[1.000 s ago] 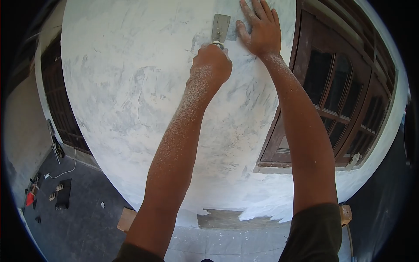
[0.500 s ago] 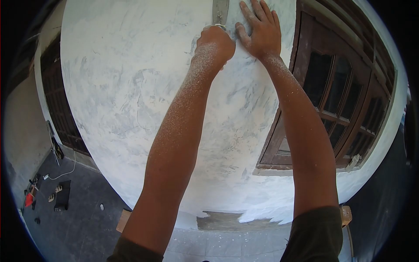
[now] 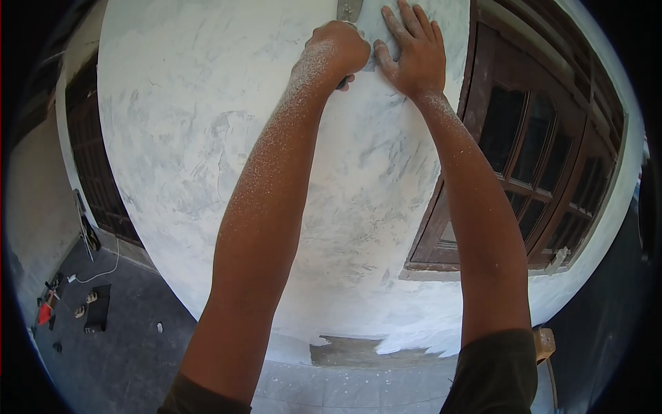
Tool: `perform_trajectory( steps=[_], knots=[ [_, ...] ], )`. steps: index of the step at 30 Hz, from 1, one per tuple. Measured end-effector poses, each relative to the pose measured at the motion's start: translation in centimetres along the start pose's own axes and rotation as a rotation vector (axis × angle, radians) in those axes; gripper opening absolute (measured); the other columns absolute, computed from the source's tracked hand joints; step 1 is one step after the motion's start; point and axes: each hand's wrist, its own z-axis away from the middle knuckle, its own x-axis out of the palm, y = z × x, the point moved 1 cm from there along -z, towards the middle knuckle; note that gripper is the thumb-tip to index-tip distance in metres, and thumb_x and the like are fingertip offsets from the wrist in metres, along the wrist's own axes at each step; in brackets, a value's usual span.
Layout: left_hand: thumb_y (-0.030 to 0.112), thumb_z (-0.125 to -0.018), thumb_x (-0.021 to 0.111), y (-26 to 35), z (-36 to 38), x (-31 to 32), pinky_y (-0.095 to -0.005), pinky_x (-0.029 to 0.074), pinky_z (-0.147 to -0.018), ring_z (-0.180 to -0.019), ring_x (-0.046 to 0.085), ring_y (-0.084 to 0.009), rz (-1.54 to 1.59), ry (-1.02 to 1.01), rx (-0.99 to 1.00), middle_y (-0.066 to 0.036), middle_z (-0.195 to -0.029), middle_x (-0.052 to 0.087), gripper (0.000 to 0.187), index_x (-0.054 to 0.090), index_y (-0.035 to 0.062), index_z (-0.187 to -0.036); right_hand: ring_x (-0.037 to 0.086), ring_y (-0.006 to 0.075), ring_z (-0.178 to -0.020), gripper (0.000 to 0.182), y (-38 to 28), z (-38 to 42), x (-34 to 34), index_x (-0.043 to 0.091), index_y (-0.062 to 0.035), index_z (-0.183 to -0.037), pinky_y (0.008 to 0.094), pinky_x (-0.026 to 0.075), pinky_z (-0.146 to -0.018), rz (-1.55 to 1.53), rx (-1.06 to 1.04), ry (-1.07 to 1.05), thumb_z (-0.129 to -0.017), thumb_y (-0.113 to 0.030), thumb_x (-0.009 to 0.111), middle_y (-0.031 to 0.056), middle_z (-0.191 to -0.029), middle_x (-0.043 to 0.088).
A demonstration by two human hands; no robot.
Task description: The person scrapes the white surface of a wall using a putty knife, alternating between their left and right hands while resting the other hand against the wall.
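My left hand (image 3: 336,50) is closed around the handle of a putty knife. The grey metal blade of the putty knife (image 3: 349,10) points up against the wall, and its tip is cut off by the top of the view. A dark bit of the handle shows below my fist. My right hand (image 3: 418,58) lies flat on the wall beside it, fingers spread, with nothing in it. White dust coats my left forearm and my right fingers. The wall (image 3: 172,138) is white with grey smears and patches.
Right of my hands is a brown wooden window (image 3: 524,138) with dark panes. A bare grey patch (image 3: 345,350) runs along the wall's foot. On the dark floor at left lie a pair of sandals (image 3: 86,305), a red thing (image 3: 45,314) and a white cable (image 3: 103,272).
My left hand has moved slightly up with the putty knife, and more of the blade has left the top of the view. My right hand has stayed almost in place.
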Motion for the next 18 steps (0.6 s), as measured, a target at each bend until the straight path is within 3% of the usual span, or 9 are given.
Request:
perform_trajectory(
  steps=[2, 4, 8, 10, 13, 15, 18],
  knots=[
    [0.03, -0.104, 0.05, -2.5, 2.9, 2.7, -0.0356, 0.057, -0.049, -0.051, 0.065, -0.0225, 0.02, 0.078, -0.059, -0.016, -0.07, 0.066, 0.044, 0.06, -0.0116, -0.095, 0.032, 0.0387, -0.148, 0.067, 0.0, -0.1, -0.1, 0.051, -0.0092, -0.148, 0.0539, 0.025, -0.122, -0.002, 0.001, -0.003, -0.087, -0.033, 0.062, 0.0168, -0.161, 0.037],
    [0.031, -0.104, 0.05, -5.2, 3.2, 4.7, -0.0356, 0.057, -0.05, -0.052, 0.066, -0.022, -0.152, 0.192, 0.045, -0.016, -0.072, 0.067, 0.043, 0.061, -0.0109, -0.098, 0.032, 0.0386, -0.148, 0.067, -0.2, 0.0, -0.2, 0.05, -0.0093, -0.148, 0.0539, 0.025, -0.122, -0.002, 0.004, -0.008, -0.087, -0.033, 0.062, 0.0166, -0.161, 0.037],
    [0.031, -0.104, 0.05, -0.2, 0.1, 1.0, -0.0356, 0.058, -0.051, -0.052, 0.066, -0.0225, 0.027, 0.015, -0.017, -0.015, -0.073, 0.068, 0.042, 0.062, -0.0089, -0.097, 0.032, 0.0385, -0.148, 0.067, -0.2, 0.1, 0.0, 0.05, -0.0093, -0.148, 0.0537, 0.024, -0.122, -0.009, 0.001, 0.0, -0.087, -0.033, 0.062, 0.0168, -0.161, 0.037],
    [0.032, -0.104, 0.051, 0.6, -1.3, -0.3, -0.0361, 0.057, -0.051, -0.051, 0.065, -0.0219, -0.091, -0.053, -0.012, -0.015, -0.071, 0.067, 0.043, 0.061, -0.01, -0.099, 0.032, 0.0386, -0.148, 0.067, 0.0, 0.1, -0.2, 0.05, -0.0092, -0.148, 0.0537, 0.024, -0.122, -0.015, 0.007, 0.009, -0.087, -0.033, 0.062, 0.017, -0.161, 0.037],
    [0.032, -0.104, 0.051, -1.8, 1.8, 1.6, -0.0357, 0.056, -0.049, -0.05, 0.065, -0.0214, 0.026, 0.028, -0.049, -0.014, -0.071, 0.066, 0.043, 0.059, -0.0109, -0.101, 0.031, 0.0382, -0.149, 0.067, -0.1, -0.2, -0.3, 0.049, -0.0094, -0.149, 0.0533, 0.023, -0.123, -0.016, 0.012, -0.022, -0.088, -0.033, 0.061, 0.0166, -0.162, 0.035],
    [0.031, -0.105, 0.05, -4.0, 2.5, 3.9, -0.0344, 0.055, -0.046, -0.05, 0.065, -0.0217, -0.067, 0.108, -0.008, -0.013, -0.071, 0.065, 0.043, 0.058, -0.0108, -0.101, 0.03, 0.0378, -0.15, 0.068, 0.0, 0.0, -0.1, 0.048, -0.0098, -0.15, 0.053, 0.023, -0.123, 0.015, 0.012, -0.039, -0.088, -0.034, 0.062, 0.0161, -0.162, 0.034],
    [0.03, -0.105, 0.05, -2.3, 0.7, 2.7, -0.0354, 0.056, -0.047, -0.05, 0.065, -0.0221, -0.045, 0.064, 0.003, -0.013, -0.071, 0.065, 0.042, 0.059, -0.0098, -0.098, 0.031, 0.0376, -0.15, 0.069, 0.1, 0.0, 0.5, 0.049, -0.0099, -0.15, 0.053, 0.023, -0.123, 0.052, 0.003, -0.012, -0.087, -0.035, 0.062, 0.016, -0.162, 0.035]
  ],
)
